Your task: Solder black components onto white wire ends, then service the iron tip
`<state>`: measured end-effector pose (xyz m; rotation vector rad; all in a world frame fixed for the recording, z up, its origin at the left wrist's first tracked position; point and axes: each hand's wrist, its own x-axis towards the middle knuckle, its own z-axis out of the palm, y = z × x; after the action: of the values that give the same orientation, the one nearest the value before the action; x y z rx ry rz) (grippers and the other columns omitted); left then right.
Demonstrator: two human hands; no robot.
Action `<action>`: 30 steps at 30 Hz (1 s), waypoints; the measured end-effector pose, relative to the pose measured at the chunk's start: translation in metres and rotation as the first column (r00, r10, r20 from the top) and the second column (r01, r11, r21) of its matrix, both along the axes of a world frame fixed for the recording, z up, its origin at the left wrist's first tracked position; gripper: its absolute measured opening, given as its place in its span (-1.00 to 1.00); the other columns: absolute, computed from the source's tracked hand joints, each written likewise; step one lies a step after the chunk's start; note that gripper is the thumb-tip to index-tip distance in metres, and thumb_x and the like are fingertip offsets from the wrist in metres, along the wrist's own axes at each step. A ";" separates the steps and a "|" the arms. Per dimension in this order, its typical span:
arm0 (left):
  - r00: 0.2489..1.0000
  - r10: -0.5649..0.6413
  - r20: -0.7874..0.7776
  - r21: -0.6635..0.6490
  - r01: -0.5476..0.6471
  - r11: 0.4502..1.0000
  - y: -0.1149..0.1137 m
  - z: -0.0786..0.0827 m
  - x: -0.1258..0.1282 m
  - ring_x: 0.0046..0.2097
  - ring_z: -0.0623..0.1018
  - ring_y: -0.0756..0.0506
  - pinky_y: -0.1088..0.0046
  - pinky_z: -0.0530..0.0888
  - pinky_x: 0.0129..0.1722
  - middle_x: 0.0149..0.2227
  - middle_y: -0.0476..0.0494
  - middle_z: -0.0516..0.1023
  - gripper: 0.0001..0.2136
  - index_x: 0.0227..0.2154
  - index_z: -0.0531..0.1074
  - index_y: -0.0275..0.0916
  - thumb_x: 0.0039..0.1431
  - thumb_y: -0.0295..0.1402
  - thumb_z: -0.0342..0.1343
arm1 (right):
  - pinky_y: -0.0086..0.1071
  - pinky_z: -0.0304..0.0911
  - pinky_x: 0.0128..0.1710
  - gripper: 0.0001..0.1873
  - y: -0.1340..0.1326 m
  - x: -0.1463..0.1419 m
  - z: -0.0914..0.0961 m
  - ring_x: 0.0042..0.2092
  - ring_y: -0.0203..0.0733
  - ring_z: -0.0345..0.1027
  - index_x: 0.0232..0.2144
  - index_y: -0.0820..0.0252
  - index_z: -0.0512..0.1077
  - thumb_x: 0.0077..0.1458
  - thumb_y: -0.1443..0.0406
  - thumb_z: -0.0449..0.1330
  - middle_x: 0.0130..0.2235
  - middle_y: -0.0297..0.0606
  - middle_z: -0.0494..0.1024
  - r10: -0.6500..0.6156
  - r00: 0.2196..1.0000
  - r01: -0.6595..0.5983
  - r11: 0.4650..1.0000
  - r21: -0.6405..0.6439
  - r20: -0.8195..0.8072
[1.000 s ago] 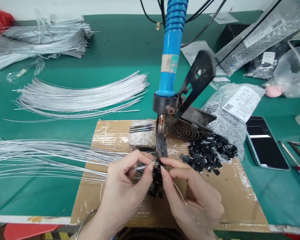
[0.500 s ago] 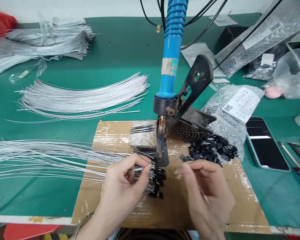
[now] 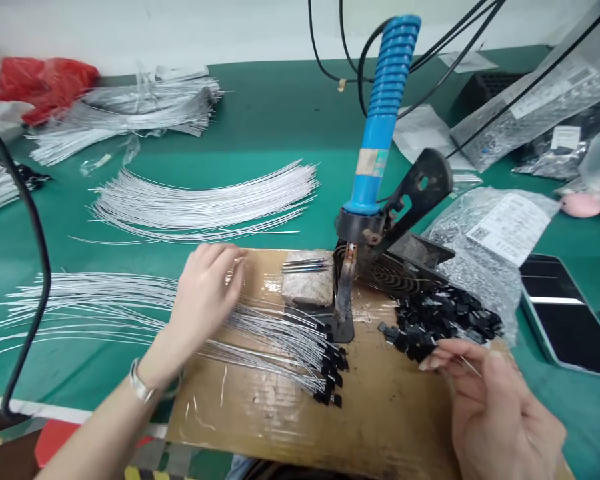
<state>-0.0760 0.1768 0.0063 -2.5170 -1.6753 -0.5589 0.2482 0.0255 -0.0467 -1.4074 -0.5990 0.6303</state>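
Observation:
My left hand (image 3: 207, 290) hovers over the white wires (image 3: 130, 290), its thumb and fingers apart with nothing seen between them. These wires run onto the cardboard and end in black connectors (image 3: 333, 370). At the right, my right hand (image 3: 505, 407) has its fingertips at the near edge of a heap of small black connectors (image 3: 445, 320). A thin silvery solder wire (image 3: 471, 366) shows between its curled fingers. Between my hands a blue-handled soldering iron (image 3: 375, 147) points tip down in a black metal stand (image 3: 415, 200).
Dark-tipped wire ends (image 3: 305, 265) lie on a pale block (image 3: 307, 287) beside the iron. A fanned bundle of white wires (image 3: 205, 200) lies behind. A phone (image 3: 570, 313) and a labelled plastic bag (image 3: 495, 233) are at the right. A black cable (image 3: 37, 253) hangs at the left.
My left hand has let go of the wire by the iron's tip and moved left and up. My right hand has moved right to the connector heap. The view has shifted.

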 end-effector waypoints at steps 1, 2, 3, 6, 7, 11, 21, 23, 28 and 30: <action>0.999 -0.004 -0.045 -0.003 0.004 1.000 0.016 -0.004 -0.007 -0.01 0.58 -0.36 0.01 0.48 0.01 -0.05 -0.35 0.68 -0.80 -0.08 0.57 -0.21 0.45 -0.39 0.04 | -0.27 0.44 -0.34 -0.70 0.000 -0.001 0.000 -0.36 -0.11 0.52 -0.31 0.22 0.67 0.37 0.12 0.32 -0.30 -0.17 0.66 0.008 1.000 -0.008 1.000 -0.005 0.004; 0.996 -0.013 -0.085 -0.008 0.013 1.000 0.031 -0.007 -0.012 0.00 0.56 -0.39 0.00 0.46 -0.01 -0.02 -0.40 0.67 -0.78 -0.06 0.57 -0.22 0.44 -0.40 0.03 | -0.28 0.44 -0.34 -0.71 -0.001 -0.001 0.000 -0.36 -0.12 0.52 -0.31 0.21 0.67 0.36 0.12 0.34 -0.30 -0.18 0.66 0.014 1.000 -0.014 1.000 -0.012 0.010; 0.993 -0.024 -0.117 -0.014 0.022 1.000 0.044 -0.011 -0.015 0.00 0.55 -0.41 -0.01 0.45 -0.03 0.00 -0.43 0.65 -0.76 -0.03 0.57 -0.24 0.44 -0.41 0.01 | -0.29 0.44 -0.33 -0.71 -0.001 -0.001 -0.001 -0.35 -0.13 0.51 -0.30 0.20 0.67 0.35 0.11 0.35 -0.30 -0.20 0.66 0.013 1.000 -0.012 1.000 -0.021 0.016; 0.979 -0.087 -0.182 -0.041 0.081 0.996 0.068 -0.018 -0.018 0.00 0.55 -0.40 0.00 0.42 -0.01 0.01 -0.45 0.63 -0.72 -0.03 0.57 -0.24 0.45 -0.46 -0.05 | -0.30 0.45 -0.28 -0.69 -0.003 0.000 -0.001 -0.33 -0.14 0.51 -0.28 0.19 0.67 0.34 0.06 0.36 -0.30 -0.23 0.65 0.014 0.999 -0.011 0.998 -0.066 0.038; 0.974 -0.109 -0.196 -0.053 0.100 0.994 0.073 -0.020 -0.016 -0.01 0.55 -0.37 0.01 0.42 0.01 -0.01 -0.43 0.63 -0.72 -0.04 0.57 -0.24 0.46 -0.47 -0.06 | -0.29 0.45 -0.27 -0.67 -0.004 0.000 -0.002 -0.32 -0.13 0.50 -0.27 0.19 0.68 0.33 0.05 0.36 -0.30 -0.22 0.65 0.018 0.999 -0.014 0.997 -0.082 0.048; 0.962 -0.149 -0.230 -0.102 0.128 0.987 0.083 -0.023 -0.009 -0.08 0.58 -0.20 0.11 0.47 0.07 -0.16 -0.18 0.61 -0.84 -0.19 0.54 -0.25 0.49 -0.41 0.06 | -0.24 0.49 -0.21 -0.62 -0.007 0.002 -0.003 -0.31 -0.10 0.50 -0.27 0.21 0.68 0.32 0.00 0.37 -0.31 -0.20 0.66 0.025 0.995 -0.010 0.986 -0.164 0.092; 0.998 -0.061 -0.023 -0.097 0.058 0.994 0.090 -0.015 -0.016 -0.19 0.63 -0.19 0.15 0.50 -0.01 -0.26 -0.17 0.65 -0.88 -0.24 0.52 -0.25 0.41 -0.43 0.09 | -0.28 0.47 -0.32 -0.58 -0.006 0.005 -0.008 -0.36 -0.07 0.53 -0.30 0.25 0.68 0.31 -0.01 0.38 -0.34 -0.17 0.67 0.056 0.977 -0.017 0.982 -0.186 0.206; 0.996 -0.011 0.089 -0.078 0.018 0.997 0.090 -0.012 -0.021 -0.21 0.65 -0.20 0.22 0.50 -0.08 -0.25 -0.19 0.68 -0.88 -0.20 0.51 -0.22 0.38 -0.42 0.06 | -0.30 0.45 -0.29 -0.54 -0.007 0.008 -0.014 -0.35 -0.09 0.53 -0.31 0.24 0.67 0.28 -0.07 0.39 -0.35 -0.18 0.67 0.045 0.982 -0.006 0.979 -0.204 0.186; 0.927 0.102 0.361 -0.083 -0.077 0.994 0.083 0.005 -0.028 -0.34 0.61 -0.08 0.38 0.48 -0.26 -0.35 -0.05 0.65 -0.87 -0.23 0.48 -0.18 0.40 -0.28 0.10 | -0.34 0.41 -0.22 -0.48 -0.010 0.012 -0.022 -0.30 -0.11 0.53 -0.29 0.23 0.68 0.23 -0.13 0.38 -0.33 -0.20 0.67 0.044 0.989 -0.003 0.959 -0.284 0.141; 0.898 0.135 0.418 -0.102 -0.101 0.990 0.073 0.022 -0.031 -0.35 0.55 -0.06 0.40 0.42 -0.31 -0.37 -0.04 0.64 -0.84 -0.25 0.51 -0.19 0.39 -0.23 0.15 | -0.34 0.39 -0.21 -0.51 -0.010 0.010 -0.019 -0.30 -0.13 0.51 -0.30 0.23 0.68 0.22 -0.12 0.40 -0.33 -0.21 0.67 0.015 0.991 0.022 0.962 -0.272 0.134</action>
<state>-0.1068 0.2498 0.0286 -2.4476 -2.0045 -1.1174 0.2578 0.0155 -0.0658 -1.7206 -0.6335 0.6355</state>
